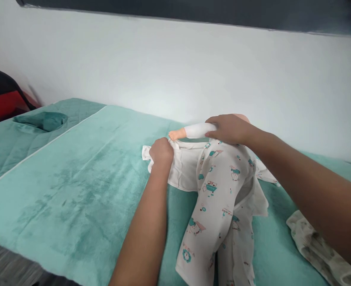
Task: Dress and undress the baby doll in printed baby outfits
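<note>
A baby doll lies on the green bed cover, its white-covered arm stretched to the left and ending in a small bare hand. Around its body is white baby clothing printed with teal and pink figures, with two legs hanging toward me. My left hand is closed in a fist on the edge of a white top's sleeve, just below the doll's hand. Over the doll's upper arm, my right hand wraps with thumb and fingers. Most of the doll's head and body is hidden behind that hand and the clothing.
Another light patterned cloth lies at the right, partly behind my forearm. The green bed cover stretches left to a folded dark green fabric piece. A red and black item stands at far left. A white wall borders the bed.
</note>
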Motion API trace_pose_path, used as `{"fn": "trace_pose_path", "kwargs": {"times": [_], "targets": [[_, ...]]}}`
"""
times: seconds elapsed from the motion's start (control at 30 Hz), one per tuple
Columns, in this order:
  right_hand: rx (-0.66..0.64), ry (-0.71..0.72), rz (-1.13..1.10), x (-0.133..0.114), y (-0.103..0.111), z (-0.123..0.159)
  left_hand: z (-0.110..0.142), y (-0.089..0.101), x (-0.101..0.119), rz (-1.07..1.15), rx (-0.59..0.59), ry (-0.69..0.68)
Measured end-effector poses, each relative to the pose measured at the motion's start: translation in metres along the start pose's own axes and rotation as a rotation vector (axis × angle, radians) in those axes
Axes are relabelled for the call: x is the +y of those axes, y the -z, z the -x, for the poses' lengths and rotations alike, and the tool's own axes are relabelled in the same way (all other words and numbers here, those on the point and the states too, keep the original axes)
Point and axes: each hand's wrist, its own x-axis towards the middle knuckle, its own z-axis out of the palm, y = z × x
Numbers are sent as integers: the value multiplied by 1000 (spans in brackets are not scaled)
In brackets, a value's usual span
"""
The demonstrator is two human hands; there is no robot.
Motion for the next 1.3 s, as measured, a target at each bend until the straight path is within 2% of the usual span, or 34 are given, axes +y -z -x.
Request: {"fn": "trace_pose_path", "kwargs": {"times": [0.1, 0.17, 0.27, 0.33, 0.47, 0.53, 0.63, 0.73, 0.8, 0.87, 0.93, 1.03, 1.13, 1.2, 1.3], "targets": [[-48, 27, -52, -11, -4, 0, 2, 3, -2, 134, 51, -25], [-91, 38, -86, -22, -8, -2, 5, 5, -2, 182, 87, -115], [-140, 31, -104, -39, -18, -8, 11, 6, 0, 53, 159, -290], [-164, 40, -106, -50, -26, -14, 12, 4, 2, -56, 211, -353], [-132, 89, -169, -57, -35, -18, 8, 1, 2, -85, 144, -408], [-50, 78, -292, -49, -37, -12, 6, 1, 1, -82, 119, -356], [134, -25, -498, -19, -46, 16, 6, 2, 1, -106, 133, -261], [298, -211, -620, 22, -73, 55, 7, 1, 3, -126, 136, -239], [380, -313, -564, 45, -97, 77, 9, -1, 5, -137, 140, -248], [419, -306, -453, 60, -117, 90, 11, -3, 7, -146, 152, -253], [462, -317, -398, 66, -128, 94, 15, -1, 12, -127, 190, -275], [531, -385, -403, 64, -129, 91, 29, 7, 34, 38, 220, -362], [551, -441, -438, 63, -124, 89, 48, 11, 77, 182, 76, -556], [556, -477, -462, 67, -123, 89, 60, 7, 113, 91, -51, -737], [543, -535, -472, 74, -123, 90, 69, -12, 162, -249, -188, -932]]}}
